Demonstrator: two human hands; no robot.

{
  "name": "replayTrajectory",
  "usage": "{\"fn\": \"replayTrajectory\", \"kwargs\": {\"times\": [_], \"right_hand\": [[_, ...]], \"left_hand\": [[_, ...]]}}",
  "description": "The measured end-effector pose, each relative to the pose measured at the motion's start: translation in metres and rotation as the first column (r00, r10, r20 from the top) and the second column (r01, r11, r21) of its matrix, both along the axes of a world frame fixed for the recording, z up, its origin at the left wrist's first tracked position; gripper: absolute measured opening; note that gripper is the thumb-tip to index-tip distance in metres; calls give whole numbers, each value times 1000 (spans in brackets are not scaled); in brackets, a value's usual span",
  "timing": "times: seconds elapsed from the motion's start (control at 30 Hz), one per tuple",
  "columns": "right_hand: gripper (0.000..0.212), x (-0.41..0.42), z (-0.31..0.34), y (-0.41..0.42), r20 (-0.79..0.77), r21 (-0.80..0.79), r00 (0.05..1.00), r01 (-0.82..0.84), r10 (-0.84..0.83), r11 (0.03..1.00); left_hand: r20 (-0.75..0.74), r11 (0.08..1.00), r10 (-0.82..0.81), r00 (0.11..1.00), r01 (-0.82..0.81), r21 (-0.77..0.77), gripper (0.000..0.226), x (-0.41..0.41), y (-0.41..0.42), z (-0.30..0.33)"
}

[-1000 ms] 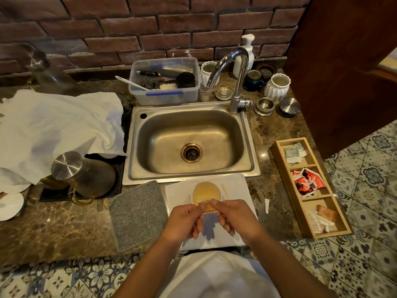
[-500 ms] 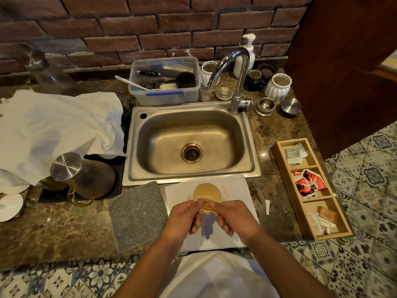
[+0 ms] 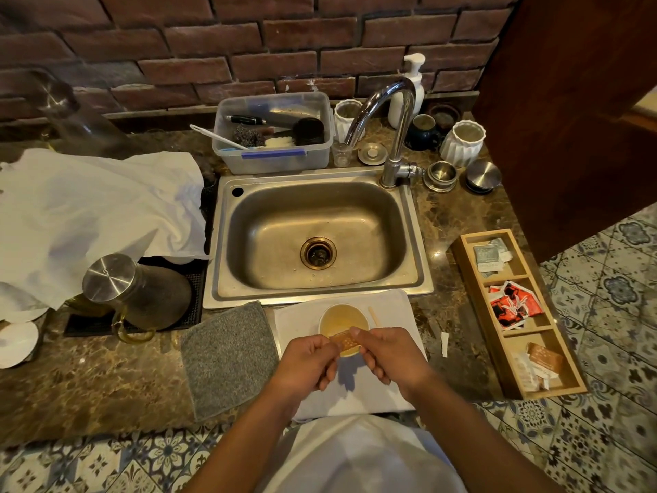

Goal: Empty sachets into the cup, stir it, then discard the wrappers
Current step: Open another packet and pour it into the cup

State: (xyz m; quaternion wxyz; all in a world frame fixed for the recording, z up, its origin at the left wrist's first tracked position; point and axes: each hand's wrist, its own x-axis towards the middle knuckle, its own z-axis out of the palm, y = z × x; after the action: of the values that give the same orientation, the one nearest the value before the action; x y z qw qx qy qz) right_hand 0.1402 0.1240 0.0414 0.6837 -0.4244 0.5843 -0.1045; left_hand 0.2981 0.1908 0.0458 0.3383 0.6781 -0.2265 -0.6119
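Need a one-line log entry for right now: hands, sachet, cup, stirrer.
phase: opening sachet | left hand + right hand: both pinch brown sachet over cup | cup: holds yellowish liquid, on white cloth | stirrer: beside cup, untouched

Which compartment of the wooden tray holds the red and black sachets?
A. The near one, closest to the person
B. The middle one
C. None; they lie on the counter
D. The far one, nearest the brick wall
B: the red and black sachets sit in the middle section of the wooden tray, between grey packets in the far section and a brown one in the near section.
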Motion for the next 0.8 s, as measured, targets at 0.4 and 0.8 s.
{"fn": "replayTrajectory", "kwargs": {"times": [0.4, 0.8], "right_hand": [[41, 1, -1, -6, 27, -50, 999, -43, 44, 998], [31, 5, -3, -8, 21, -97, 999, -27, 29, 995]], "left_hand": [[-112, 996, 84, 990, -85, -4, 33, 2, -5, -2], [-76, 997, 77, 994, -76, 7, 37, 0, -8, 3]]}}
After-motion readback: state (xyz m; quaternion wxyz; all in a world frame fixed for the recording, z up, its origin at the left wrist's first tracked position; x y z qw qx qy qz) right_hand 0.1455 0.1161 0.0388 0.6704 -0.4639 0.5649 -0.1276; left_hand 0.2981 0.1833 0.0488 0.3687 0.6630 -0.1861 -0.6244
